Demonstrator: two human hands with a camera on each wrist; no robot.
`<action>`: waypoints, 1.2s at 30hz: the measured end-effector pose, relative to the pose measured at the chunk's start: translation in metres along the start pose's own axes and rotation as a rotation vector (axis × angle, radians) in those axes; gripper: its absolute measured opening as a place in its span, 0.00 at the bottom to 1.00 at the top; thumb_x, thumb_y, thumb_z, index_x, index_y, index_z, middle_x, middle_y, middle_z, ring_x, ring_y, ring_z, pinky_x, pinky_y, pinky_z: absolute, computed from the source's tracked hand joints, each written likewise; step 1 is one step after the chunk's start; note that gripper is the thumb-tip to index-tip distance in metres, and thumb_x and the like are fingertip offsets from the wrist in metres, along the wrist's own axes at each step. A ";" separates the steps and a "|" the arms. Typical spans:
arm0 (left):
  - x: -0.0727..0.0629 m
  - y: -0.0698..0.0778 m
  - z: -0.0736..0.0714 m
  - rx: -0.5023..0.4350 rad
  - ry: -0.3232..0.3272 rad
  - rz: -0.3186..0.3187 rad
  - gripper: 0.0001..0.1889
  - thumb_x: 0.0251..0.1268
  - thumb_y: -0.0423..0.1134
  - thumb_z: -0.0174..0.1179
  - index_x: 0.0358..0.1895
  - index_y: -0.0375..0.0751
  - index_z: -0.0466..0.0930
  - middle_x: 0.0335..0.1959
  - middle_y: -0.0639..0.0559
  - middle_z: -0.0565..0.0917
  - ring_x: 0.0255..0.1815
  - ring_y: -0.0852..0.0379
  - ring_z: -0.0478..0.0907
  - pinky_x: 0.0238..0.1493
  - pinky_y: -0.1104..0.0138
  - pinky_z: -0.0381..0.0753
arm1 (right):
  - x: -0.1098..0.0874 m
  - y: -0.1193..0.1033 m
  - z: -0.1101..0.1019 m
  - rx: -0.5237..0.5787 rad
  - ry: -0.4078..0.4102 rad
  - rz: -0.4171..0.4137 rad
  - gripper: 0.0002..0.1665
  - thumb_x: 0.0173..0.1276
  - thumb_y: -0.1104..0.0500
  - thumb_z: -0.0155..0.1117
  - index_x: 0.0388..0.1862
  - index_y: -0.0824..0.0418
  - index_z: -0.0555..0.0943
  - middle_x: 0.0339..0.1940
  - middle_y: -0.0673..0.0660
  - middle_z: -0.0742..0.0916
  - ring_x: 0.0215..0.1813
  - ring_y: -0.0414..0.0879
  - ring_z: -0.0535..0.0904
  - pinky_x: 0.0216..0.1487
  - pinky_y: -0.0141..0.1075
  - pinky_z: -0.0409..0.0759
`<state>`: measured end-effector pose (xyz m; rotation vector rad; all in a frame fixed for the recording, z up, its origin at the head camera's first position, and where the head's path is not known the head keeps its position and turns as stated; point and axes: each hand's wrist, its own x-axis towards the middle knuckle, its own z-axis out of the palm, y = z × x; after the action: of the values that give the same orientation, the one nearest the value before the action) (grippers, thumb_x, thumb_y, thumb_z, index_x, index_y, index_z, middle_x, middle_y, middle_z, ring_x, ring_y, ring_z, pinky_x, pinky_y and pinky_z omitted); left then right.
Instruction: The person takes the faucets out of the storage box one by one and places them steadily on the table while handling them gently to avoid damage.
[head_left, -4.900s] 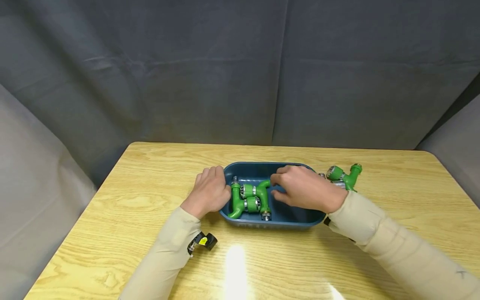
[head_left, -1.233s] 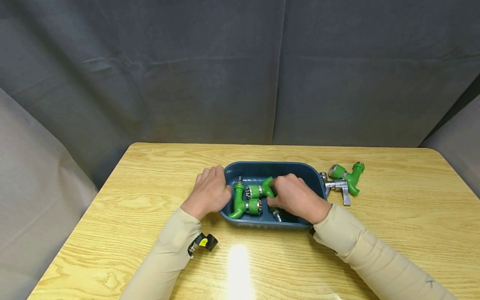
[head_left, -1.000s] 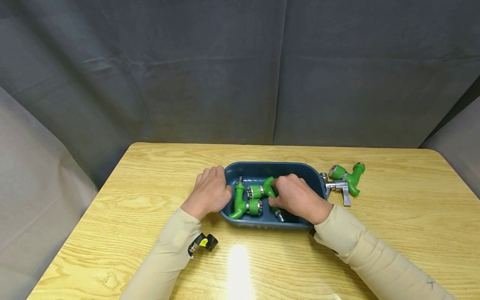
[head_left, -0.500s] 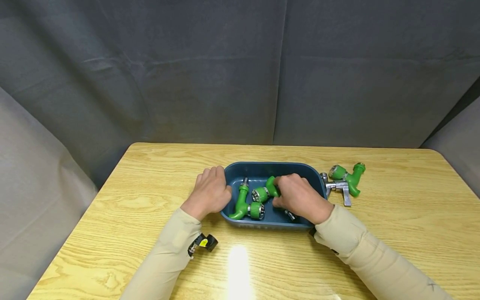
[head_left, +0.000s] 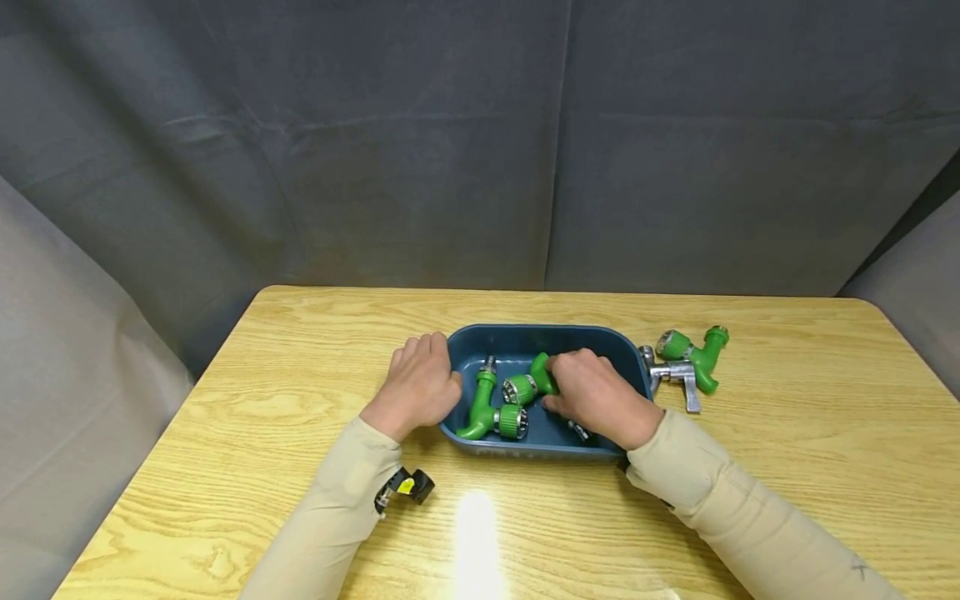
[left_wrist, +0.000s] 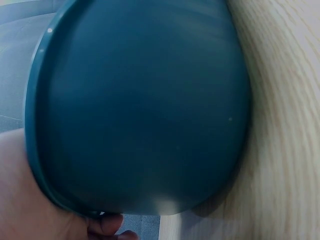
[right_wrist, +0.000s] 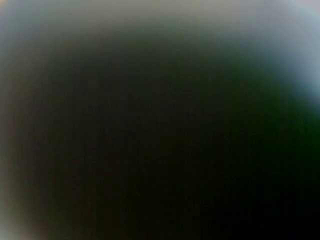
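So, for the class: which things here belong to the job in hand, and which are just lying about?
Seemingly in the job:
Blue tub, held by the left hand
Green tap in the right hand
Second green tap, also in the tub

Probably lying about, no hand on them:
Chrome tap, on the table by the tub
Third green tap, also outside the tub

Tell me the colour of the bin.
The bin is dark teal-blue, seen best in the left wrist view.
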<state>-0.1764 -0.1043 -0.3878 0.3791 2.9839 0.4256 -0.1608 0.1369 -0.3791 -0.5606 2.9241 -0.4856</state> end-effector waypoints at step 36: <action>0.002 -0.002 0.002 0.011 0.012 0.019 0.12 0.70 0.41 0.47 0.46 0.35 0.67 0.42 0.44 0.70 0.46 0.45 0.66 0.47 0.60 0.64 | -0.003 0.002 0.001 -0.063 0.035 -0.005 0.18 0.61 0.62 0.77 0.20 0.56 0.75 0.21 0.52 0.76 0.22 0.43 0.71 0.23 0.33 0.69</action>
<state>-0.1784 -0.1048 -0.3901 0.4075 2.9979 0.4149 -0.1581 0.1392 -0.3804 -0.5734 2.9810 -0.4087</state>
